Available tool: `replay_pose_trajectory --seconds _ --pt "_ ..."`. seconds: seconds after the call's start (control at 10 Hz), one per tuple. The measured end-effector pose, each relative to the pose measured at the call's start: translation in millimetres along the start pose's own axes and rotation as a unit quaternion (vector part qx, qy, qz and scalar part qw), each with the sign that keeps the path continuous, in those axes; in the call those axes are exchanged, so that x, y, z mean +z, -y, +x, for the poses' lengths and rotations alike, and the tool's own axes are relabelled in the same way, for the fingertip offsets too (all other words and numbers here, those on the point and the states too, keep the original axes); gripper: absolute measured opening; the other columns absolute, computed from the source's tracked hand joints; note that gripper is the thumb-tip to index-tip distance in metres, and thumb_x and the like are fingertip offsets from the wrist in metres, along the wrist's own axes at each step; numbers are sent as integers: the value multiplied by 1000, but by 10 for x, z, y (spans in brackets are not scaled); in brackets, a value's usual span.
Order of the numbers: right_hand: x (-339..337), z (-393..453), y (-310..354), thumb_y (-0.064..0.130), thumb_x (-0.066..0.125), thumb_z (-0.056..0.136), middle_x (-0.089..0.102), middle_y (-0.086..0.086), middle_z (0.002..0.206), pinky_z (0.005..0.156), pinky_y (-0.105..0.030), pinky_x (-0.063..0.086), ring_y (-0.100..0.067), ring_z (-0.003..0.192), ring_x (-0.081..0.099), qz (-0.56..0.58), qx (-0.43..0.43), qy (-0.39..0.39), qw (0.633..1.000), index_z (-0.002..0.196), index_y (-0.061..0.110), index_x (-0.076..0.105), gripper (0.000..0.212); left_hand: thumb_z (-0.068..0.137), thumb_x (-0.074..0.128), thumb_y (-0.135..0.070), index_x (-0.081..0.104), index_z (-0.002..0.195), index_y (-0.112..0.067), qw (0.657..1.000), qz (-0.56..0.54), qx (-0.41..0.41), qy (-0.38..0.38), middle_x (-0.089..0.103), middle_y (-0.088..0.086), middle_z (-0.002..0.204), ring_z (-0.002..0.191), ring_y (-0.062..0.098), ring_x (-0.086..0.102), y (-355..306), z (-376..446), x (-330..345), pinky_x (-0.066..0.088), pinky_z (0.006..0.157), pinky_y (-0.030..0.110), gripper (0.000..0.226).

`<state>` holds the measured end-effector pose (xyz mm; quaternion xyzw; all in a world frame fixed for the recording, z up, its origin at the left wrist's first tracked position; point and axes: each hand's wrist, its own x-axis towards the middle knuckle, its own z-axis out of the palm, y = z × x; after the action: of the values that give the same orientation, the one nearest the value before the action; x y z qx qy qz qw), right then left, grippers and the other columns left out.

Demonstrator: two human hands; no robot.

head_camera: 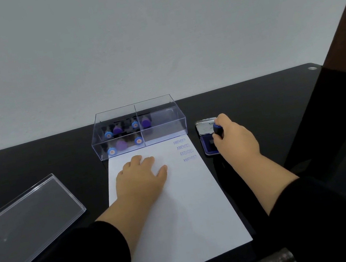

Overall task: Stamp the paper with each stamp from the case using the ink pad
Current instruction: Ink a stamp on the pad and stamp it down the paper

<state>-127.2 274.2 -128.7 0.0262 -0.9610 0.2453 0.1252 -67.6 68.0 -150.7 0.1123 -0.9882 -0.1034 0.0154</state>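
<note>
a person inks a stamp while steadying a sheet of paper on a black table.

the right hand [234, 137] curls around a blue-topped stamp [217, 130], holding it down on the open blue ink pad [210, 145] just right of the white paper [180, 209]. the left hand [142, 177] lies flat, fingers relaxed, on the paper's far half. four blue "amended" prints [185, 150] run down the far right corner. the clear stamp case [138, 127], holding blue and purple stamps, sits at the paper's far edge; its clear lid [25, 226] lies on the left.

Two hands [143, 177]; four "AMENDED" prints [185, 150]
</note>
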Motion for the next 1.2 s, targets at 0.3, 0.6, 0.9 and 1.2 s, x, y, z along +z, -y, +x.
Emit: replay_pose_trajectory --seconds 0.3,0.6,0.9,1.2 --pt "8 -17 -9 20 48 96 60 -6 99 48 -25 33 -20 73 52 -19 -6 -3 1000 108 20 42 14 100 14 -48 -3 151 -35 994 40 4 102 -12 -2 159 147 20 -6 36 -140 14 0 118 42 55" --pt "10 -15 25 18 47 96 58 -7 97 46 -25 33 -21 74 53 -5 9 2 1000 110 19 40 16 99 12 -49 -2 151 -37 997 36 3 65 -11 -4 159 147 18 -8 55 -175 97 -3 117 42 55" --pt "-128 -152 203 17 53 93 61 3 89 64 -32 48 -17 73 59 168 -24 -23 985 108 21 46 16 100 14 -49 -1 151 -37 998 22 2 66 -11 -4 159 147 17 -8 40 -205 69 -4 117 42 55" --pt "113 -401 233 19 63 89 56 10 74 69 -23 46 -8 70 54 232 -57 -35 971 118 21 57 30 99 14 -50 -4 151 -36 997 23 -2 69 -13 -5 159 146 17 -10 45 -183 69 -6 117 43 56"
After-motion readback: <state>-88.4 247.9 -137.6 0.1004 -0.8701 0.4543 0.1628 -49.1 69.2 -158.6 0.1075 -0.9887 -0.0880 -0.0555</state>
